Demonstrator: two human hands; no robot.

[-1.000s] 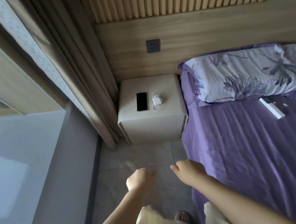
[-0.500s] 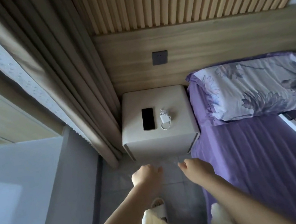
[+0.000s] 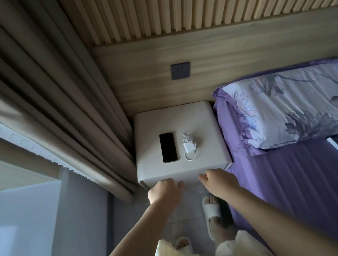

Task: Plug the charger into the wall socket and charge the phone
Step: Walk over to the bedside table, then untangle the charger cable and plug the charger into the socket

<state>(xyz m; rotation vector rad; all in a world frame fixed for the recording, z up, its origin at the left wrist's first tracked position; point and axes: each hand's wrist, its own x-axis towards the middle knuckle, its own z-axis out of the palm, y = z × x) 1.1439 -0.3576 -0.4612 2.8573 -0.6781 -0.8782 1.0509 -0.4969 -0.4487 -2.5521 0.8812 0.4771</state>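
Approach step, nothing picked up; left hand (image 3: 164, 191) and right hand (image 3: 218, 180) loosely curled, each grip empty, near counter (image 3: 204, 122) edge; next: reach charger (image 3: 189, 146) beside phone (image 3: 168, 147), then socket (image 3: 180, 70).

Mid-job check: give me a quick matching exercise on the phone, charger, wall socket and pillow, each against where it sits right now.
Things:
1. phone
2. charger
3. wall socket
4. pillow

Places:
A. on the wooden panel above the nightstand
B. at the head of the purple bed
C. nightstand top, left side
D. nightstand top, right of the dark slab, cable coiled

Pairs: 1-C, 2-D, 3-A, 4-B
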